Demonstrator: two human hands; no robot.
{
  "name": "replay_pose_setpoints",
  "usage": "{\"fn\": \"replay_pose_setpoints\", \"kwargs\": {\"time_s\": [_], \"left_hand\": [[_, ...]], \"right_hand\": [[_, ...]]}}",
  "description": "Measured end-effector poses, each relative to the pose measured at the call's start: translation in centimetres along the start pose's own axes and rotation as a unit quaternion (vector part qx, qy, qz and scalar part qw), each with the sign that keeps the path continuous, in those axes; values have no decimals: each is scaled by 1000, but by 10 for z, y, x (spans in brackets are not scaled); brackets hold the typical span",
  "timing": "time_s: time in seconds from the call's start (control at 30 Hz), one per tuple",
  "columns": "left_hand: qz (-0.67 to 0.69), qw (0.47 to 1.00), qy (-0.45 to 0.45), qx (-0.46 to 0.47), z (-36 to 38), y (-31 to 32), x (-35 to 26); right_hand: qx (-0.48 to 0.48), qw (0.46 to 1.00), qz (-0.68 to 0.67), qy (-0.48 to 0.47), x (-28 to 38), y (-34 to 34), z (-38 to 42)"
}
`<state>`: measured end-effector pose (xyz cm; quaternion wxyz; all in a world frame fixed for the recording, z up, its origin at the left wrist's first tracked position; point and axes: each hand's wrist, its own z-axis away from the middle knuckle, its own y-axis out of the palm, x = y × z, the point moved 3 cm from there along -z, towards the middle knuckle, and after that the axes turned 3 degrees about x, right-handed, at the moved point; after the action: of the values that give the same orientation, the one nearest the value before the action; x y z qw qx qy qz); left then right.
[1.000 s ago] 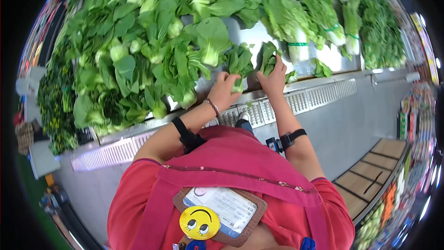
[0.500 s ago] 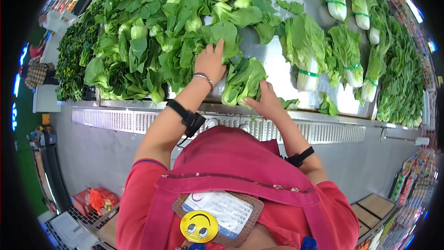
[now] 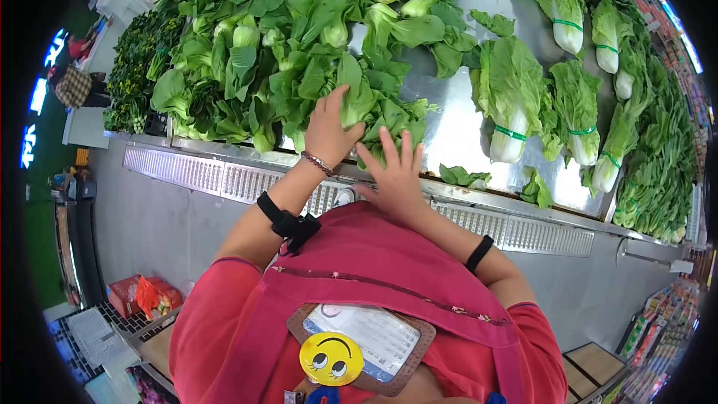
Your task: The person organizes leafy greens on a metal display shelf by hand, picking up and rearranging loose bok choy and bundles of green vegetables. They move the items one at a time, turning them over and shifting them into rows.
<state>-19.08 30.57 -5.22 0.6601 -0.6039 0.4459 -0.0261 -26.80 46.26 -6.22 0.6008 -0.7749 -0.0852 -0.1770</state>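
Observation:
My left hand (image 3: 329, 129) rests against a bok choy (image 3: 350, 93) at the near edge of a large leafy heap. Its fingers point away from me, extended over the leaves. Close beside it, my right hand (image 3: 394, 172) is open, fingers spread over bok choy leaves (image 3: 396, 121) at the front of the display. Those leaves partly lie under its fingertips, and their stem ends are hidden. The heap of bok choy (image 3: 247, 37) stretches to the left and back, pale bases showing among the green leaves.
Lettuces tied with green bands (image 3: 510, 138) lie on the metal display (image 3: 449, 116) to the right. Loose leaves (image 3: 464, 176) sit near its front edge. Dark leafy greens (image 3: 138, 60) stand at far left. A perforated metal strip (image 3: 187, 172) runs below. A person in a checked shirt (image 3: 73, 87) is farther left.
My right hand has moved left, and its fingers are now spread. The bok choy between my hands no longer shows its pale base toward me. The view has shifted slightly.

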Motion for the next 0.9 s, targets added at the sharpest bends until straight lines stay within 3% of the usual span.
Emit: {"fn": "replay_pose_setpoints", "kwargs": {"time_s": [0.07,0.2,0.27,0.33,0.4,0.47,0.6,0.67,0.73,0.77,0.8,0.83,0.87,0.9], "left_hand": [[89,995,20,-34,-4,3,9],[111,993,3,-49,-13,-1,10],[18,998,8,-67,-14,-3,10],[-3,998,-2,-61,-8,3,19],[-7,999,-32,5,5,8,21],[43,992,-61,101,27,23,29],[86,988,-33,121,22,17,41],[84,983,29,161,20,25,59],[100,973,-77,195,12,-8,42],[78,987,3,141,8,-24,40],[-28,984,178,-11,5,-40,42],[-101,981,161,-44,2,-62,29],[-160,977,131,-60,-1,-79,14],[-213,967,116,-74,-5,-81,15]], "right_hand": [[-11,1000,6,-17,0,15,-14],[-56,994,96,-11,-24,29,-32],[-29,988,-12,149,-47,22,-26],[-24,985,-66,160,-57,19,-19],[-84,988,-50,118,-60,26,-16],[-74,989,-37,124,-56,25,-16],[5,994,-75,85,-50,12,-14],[-48,967,-227,108,-58,-14,-11],[-171,944,-211,188,-87,-49,-2],[-283,908,-213,226,-112,-57,9],[-342,915,-90,195,-139,-76,22],[-365,894,-19,259,-154,-98,38],[-393,882,44,257,-173,-105,52],[-369,878,56,299,-183,-109,62]]}}
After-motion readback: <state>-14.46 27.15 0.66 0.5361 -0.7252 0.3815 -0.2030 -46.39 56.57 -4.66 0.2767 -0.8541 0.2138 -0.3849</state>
